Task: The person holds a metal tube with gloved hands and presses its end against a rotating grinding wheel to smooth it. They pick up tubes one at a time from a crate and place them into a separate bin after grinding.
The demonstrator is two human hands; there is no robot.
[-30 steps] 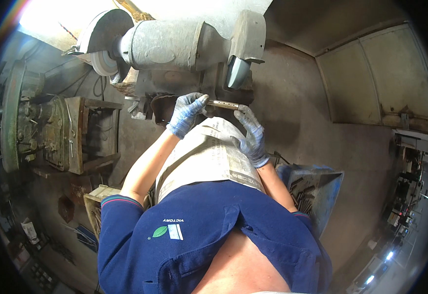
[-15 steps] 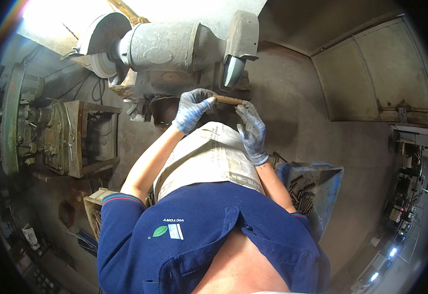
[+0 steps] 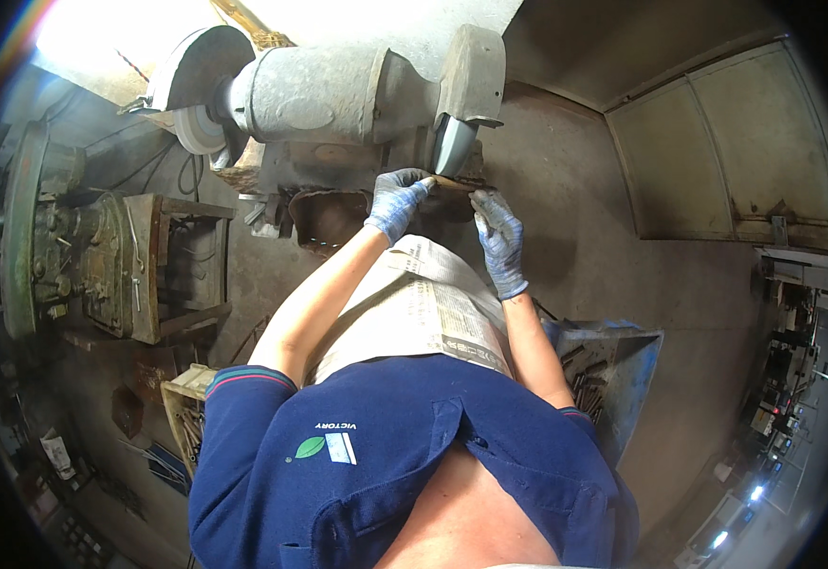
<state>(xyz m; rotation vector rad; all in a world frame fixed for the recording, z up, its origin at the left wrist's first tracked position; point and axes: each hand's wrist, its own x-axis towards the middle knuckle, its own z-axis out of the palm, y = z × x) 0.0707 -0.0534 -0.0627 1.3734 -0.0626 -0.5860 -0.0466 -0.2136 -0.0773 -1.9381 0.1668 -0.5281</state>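
Note:
A slim brownish bar (image 3: 454, 184) lies crosswise between my hands, just below the right wheel (image 3: 454, 147) of a grey double-ended grinder (image 3: 314, 93). It looks to be at or touching the wheel's lower edge; actual contact is too small to make out. My left hand (image 3: 398, 203), in a blue-and-grey work glove, pinches the bar's left end between thumb and fingers. At the other end, my gloved right hand (image 3: 500, 243) has its fingertips closed on the bar. Newspaper (image 3: 419, 303) covers my lap below both hands.
A blue-edged bin (image 3: 637, 365) with several dark bars stands at my right, a pale crate (image 3: 182, 394) at my left. The grinder's other wheel (image 3: 198, 129) is at far left. A green machine (image 3: 106, 266) stands left; a metal cabinet (image 3: 717, 152) stands far right.
Both hands have moved right and the bar has come up to the right grinding wheel's lower edge. Both hands keep hold of it.

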